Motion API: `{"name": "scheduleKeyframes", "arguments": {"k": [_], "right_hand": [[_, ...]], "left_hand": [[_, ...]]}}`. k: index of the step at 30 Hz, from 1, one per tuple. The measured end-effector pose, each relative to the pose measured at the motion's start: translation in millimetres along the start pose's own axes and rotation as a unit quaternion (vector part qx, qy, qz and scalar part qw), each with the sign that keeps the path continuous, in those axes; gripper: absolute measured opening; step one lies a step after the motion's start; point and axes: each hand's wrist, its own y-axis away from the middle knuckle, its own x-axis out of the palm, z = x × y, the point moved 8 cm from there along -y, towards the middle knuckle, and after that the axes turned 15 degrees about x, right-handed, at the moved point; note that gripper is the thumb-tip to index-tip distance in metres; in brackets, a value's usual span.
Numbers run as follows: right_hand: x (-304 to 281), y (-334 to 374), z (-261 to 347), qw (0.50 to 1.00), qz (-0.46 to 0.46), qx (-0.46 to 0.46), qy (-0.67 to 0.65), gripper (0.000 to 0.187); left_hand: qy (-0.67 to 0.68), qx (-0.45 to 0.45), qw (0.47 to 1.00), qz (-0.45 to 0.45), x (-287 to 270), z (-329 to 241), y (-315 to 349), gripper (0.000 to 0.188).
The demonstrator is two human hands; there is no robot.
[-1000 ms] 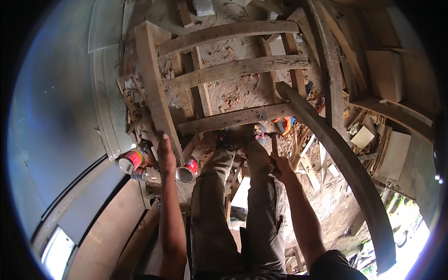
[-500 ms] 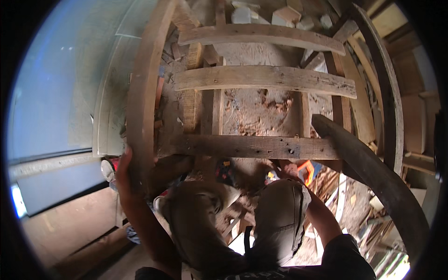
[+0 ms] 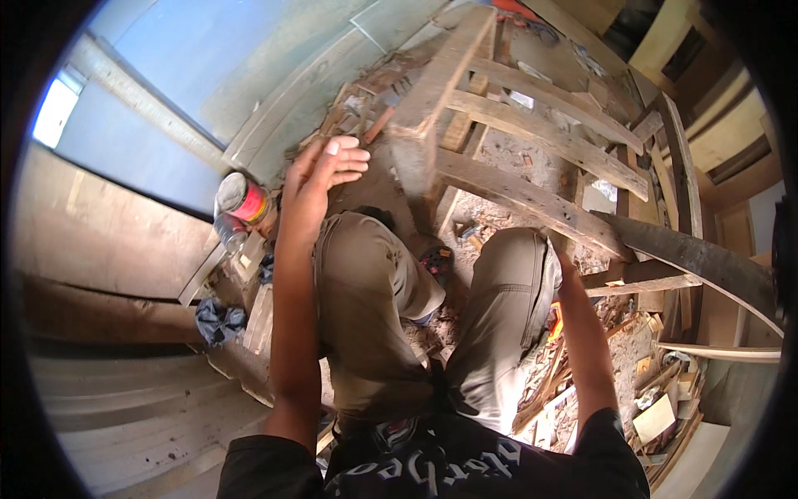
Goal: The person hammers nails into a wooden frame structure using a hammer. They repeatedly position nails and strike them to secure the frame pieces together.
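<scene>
Wooden frame point(image 3: 544, 143) stands on the floor point(image 3: 511, 155), ahead-right. Three rails point(image 3: 532, 202) already span it; whether the curved timber point(image 3: 706, 259) near its corner is fixed, we cannot tell. Left hand point(image 3: 320, 175): fingers extended, empty. Right hand: behind our knee point(image 3: 515, 258), grip hidden.

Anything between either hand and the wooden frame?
Left hand: nothing visible between it and the frame's near left post, just a gap. Right hand: hidden behind the right knee, so its path can't be judged from this view.
</scene>
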Motion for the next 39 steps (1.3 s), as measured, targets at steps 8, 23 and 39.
{"name": "scheduleKeyframes", "arguments": {"k": [8, 23, 39], "right_hand": [[-74, 210, 165, 0.921, -0.139, -0.271, -0.243, 0.044], [111, 155, 205, 0.967, -0.070, -0.232, 0.077, 0.036], [104, 103, 171, 0.990, -0.106, -0.084, 0.046, 0.043]], "left_hand": [[-0.072, -0.009, 0.995, 0.073, -61, -49, 57, 0.035], [-0.560, -0.294, 0.770, 0.085, -80, 245, 110, 0.048], [-0.363, -0.196, 0.803, 0.431, 85, 268, 168, 0.037]]}}
